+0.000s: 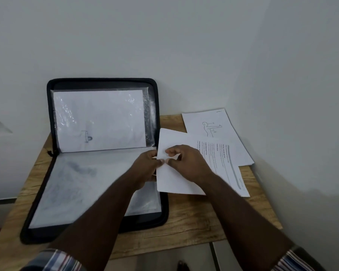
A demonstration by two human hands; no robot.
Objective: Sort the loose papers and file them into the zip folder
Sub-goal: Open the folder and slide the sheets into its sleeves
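**Both hands pinch one blank-backed sheet beside the open folder**

Nearest, two striped sleeves [55,260] lead up bare forearms to the grip. The left hand [145,167] and right hand [186,163] meet thumb to thumb on a white sheet [168,178] — each pinching its left edge, blank side up. Under it to the right lies a printed text page [227,167], and beyond that a page with a line figure [209,126]. Left of the grip the black zip folder [53,173] lies open on the wooden worktop [194,216] — clear sleeves holding paper, its far half propped against the wall [164,36].
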